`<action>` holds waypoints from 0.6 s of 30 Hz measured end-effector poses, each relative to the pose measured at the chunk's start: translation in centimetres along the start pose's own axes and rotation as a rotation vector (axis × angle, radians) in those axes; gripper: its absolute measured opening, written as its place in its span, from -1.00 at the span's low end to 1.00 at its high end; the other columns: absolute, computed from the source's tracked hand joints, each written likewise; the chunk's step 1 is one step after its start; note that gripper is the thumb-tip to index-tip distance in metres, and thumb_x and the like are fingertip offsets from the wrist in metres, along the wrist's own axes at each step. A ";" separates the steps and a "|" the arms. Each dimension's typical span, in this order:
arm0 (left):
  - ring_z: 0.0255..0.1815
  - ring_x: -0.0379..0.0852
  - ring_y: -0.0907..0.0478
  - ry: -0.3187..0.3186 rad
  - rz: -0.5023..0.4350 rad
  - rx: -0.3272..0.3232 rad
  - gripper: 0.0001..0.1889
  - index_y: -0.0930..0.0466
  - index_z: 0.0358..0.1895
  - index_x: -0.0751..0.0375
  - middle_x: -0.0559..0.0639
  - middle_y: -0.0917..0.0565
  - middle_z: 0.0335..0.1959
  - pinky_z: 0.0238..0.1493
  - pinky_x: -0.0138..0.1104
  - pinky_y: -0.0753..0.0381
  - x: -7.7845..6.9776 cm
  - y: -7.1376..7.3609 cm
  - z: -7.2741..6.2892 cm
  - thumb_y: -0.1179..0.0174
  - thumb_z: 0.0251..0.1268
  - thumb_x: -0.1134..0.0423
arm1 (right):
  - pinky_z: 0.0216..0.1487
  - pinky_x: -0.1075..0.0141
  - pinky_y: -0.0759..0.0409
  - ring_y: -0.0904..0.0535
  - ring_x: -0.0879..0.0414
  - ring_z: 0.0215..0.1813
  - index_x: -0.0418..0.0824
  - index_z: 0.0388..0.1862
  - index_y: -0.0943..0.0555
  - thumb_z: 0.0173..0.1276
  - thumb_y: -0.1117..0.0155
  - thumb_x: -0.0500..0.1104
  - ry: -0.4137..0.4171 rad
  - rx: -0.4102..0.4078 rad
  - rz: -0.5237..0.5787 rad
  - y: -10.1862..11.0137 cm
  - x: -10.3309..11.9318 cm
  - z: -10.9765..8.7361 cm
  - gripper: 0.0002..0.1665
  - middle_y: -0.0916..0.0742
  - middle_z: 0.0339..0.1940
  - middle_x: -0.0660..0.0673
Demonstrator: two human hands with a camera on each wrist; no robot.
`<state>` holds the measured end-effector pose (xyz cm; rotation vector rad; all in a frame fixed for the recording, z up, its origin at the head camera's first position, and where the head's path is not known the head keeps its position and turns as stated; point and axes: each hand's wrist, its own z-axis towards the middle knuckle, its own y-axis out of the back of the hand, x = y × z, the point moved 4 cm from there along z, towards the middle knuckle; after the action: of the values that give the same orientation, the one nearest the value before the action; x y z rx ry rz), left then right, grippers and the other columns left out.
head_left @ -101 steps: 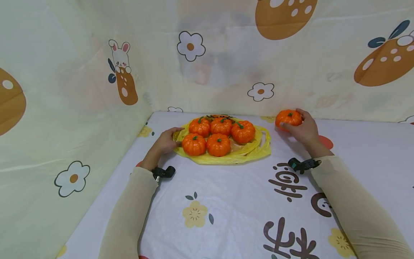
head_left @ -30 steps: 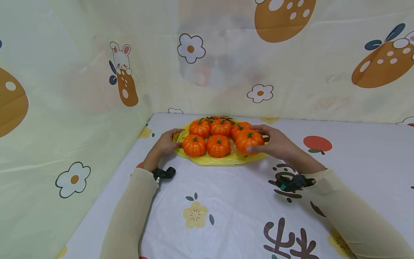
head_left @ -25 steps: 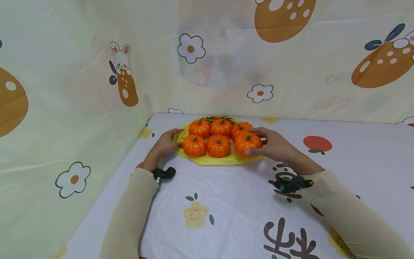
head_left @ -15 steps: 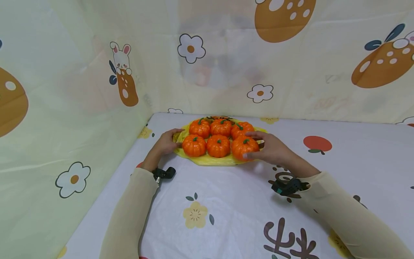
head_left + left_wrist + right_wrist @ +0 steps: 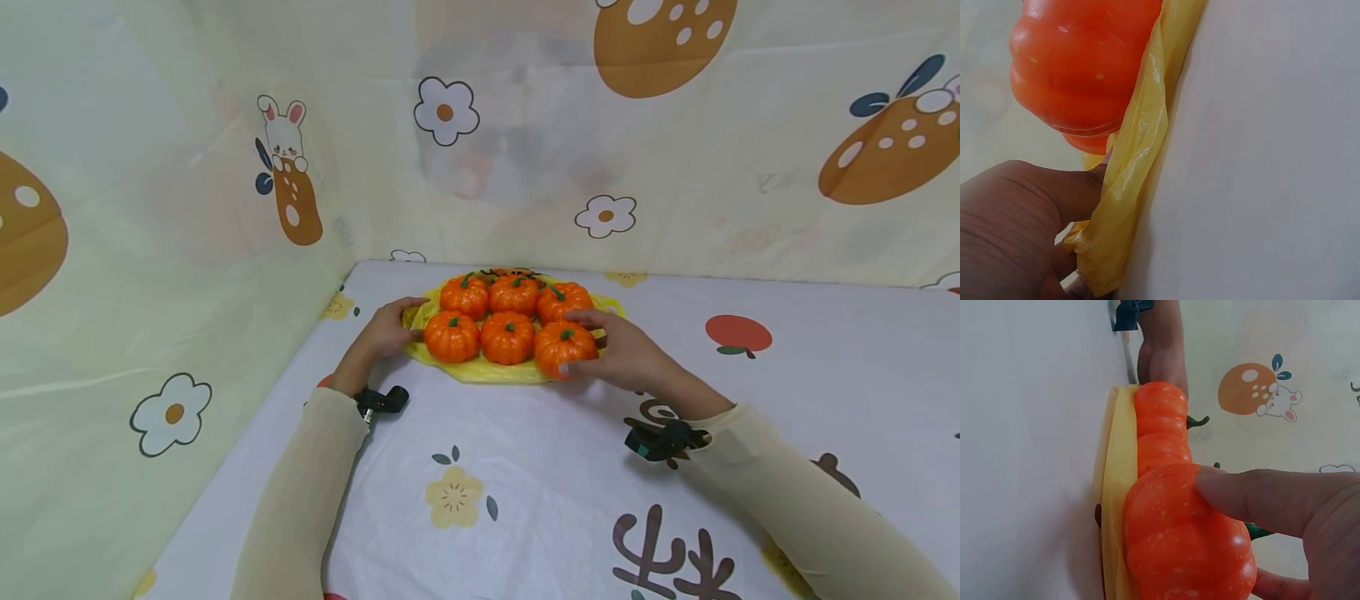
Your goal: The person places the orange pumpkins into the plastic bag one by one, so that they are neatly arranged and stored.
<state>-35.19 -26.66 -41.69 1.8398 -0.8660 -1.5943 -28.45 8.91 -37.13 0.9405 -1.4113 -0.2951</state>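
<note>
Small orange pumpkins with green stems sit in two rows on a yellow plastic bag [image 5: 487, 373] at the back of the table. With thumb and fingers, my right hand [image 5: 626, 354] grips the front right pumpkin [image 5: 558, 346]; in the right wrist view the thumb presses on this pumpkin [image 5: 1179, 537]. At the bag's left end, my left hand [image 5: 386, 329] pinches the bag's edge, and in the left wrist view the crumpled yellow plastic [image 5: 1132, 162] runs past the thumb. The front left pumpkin [image 5: 452, 337] is just beside that hand.
A white printed cloth [image 5: 525, 467] covers the table. Behind and to the left, a patterned curtain [image 5: 517, 200] hangs down to the table's edge. The bag's handle loop [image 5: 617, 305] lies at its right end. Each wrist wears a black camera [image 5: 386, 400].
My right hand has carried its pumpkin from the right of the bag, left and toward me, to the front row's right end. The left hand has stayed at the bag's edge.
</note>
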 end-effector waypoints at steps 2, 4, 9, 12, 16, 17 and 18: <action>0.53 0.14 -0.17 0.001 -0.001 0.002 -0.37 -0.35 0.42 -0.06 0.11 -0.30 0.51 0.56 0.09 -0.09 0.1 0.0 0.1 -0.26 0.25 0.23 | 0.21 -0.07 -0.58 -0.48 -0.28 0.27 -0.14 0.47 -0.30 0.16 -0.48 0.01 -0.001 -0.001 -0.005 -0.1 0.1 -0.1 -0.06 -0.44 0.39 -0.32; 0.53 0.14 -0.17 -0.002 0.002 0.003 -0.37 -0.35 0.42 -0.07 0.11 -0.30 0.51 0.56 0.09 -0.09 0.1 -0.1 0.2 -0.26 0.25 0.23 | 0.22 -0.08 -0.57 -0.48 -0.28 0.27 -0.17 0.47 -0.30 0.16 -0.47 0.01 0.001 -0.006 -0.005 -0.2 0.1 -0.1 -0.07 -0.45 0.38 -0.32; 0.53 0.14 -0.17 -0.014 0.015 -0.003 -0.37 -0.35 0.42 -0.06 0.11 -0.30 0.50 0.56 0.09 -0.09 0.2 -0.1 0.3 -0.24 0.25 0.24 | 0.26 -0.14 -0.53 -0.45 -0.31 0.31 -0.21 0.47 -0.29 0.18 -0.46 0.04 0.013 -0.025 -0.032 -0.5 0.1 0.0 -0.06 -0.43 0.40 -0.34; 0.53 0.14 -0.18 -0.008 0.010 -0.007 -0.38 -0.35 0.42 -0.07 0.11 -0.30 0.50 0.55 0.08 -0.11 0.2 -0.2 0.3 -0.23 0.26 0.25 | 0.27 -0.16 -0.51 -0.43 -0.30 0.32 -0.20 0.47 -0.29 0.19 -0.45 0.05 0.028 -0.040 -0.060 -0.6 0.1 0.0 -0.06 -0.42 0.41 -0.33; 0.52 0.14 -0.19 0.003 -0.002 -0.004 -0.37 -0.35 0.42 -0.08 0.11 -0.30 0.51 0.55 0.08 -0.12 0.2 -0.1 0.2 -0.23 0.26 0.26 | 0.25 -0.16 -0.51 -0.44 -0.27 0.29 -0.15 0.49 -0.29 0.20 -0.43 0.03 0.035 -0.058 -0.090 -0.8 0.1 -0.1 -0.08 -0.42 0.41 -0.32; 0.52 0.14 -0.19 0.003 -0.002 -0.003 -0.37 -0.35 0.42 -0.08 0.12 -0.29 0.51 0.55 0.08 -0.12 0.2 -0.1 0.2 -0.23 0.25 0.26 | 0.25 -0.16 -0.51 -0.44 -0.27 0.29 -0.14 0.49 -0.28 0.20 -0.43 0.03 0.034 -0.060 -0.094 -0.9 0.1 -0.1 -0.08 -0.42 0.41 -0.32; 0.52 0.14 -0.19 0.004 -0.002 -0.002 -0.37 -0.35 0.42 -0.08 0.12 -0.29 0.51 0.55 0.08 -0.12 0.2 -0.1 0.2 -0.23 0.25 0.26 | 0.25 -0.18 -0.51 -0.43 -0.27 0.29 -0.14 0.50 -0.28 0.21 -0.42 0.03 0.034 -0.061 -0.099 -0.9 0.2 -0.1 -0.08 -0.41 0.42 -0.34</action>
<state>-35.33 -26.76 -41.95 1.8419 -0.8604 -1.5920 -27.96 8.26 -37.63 0.9623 -1.3194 -0.3924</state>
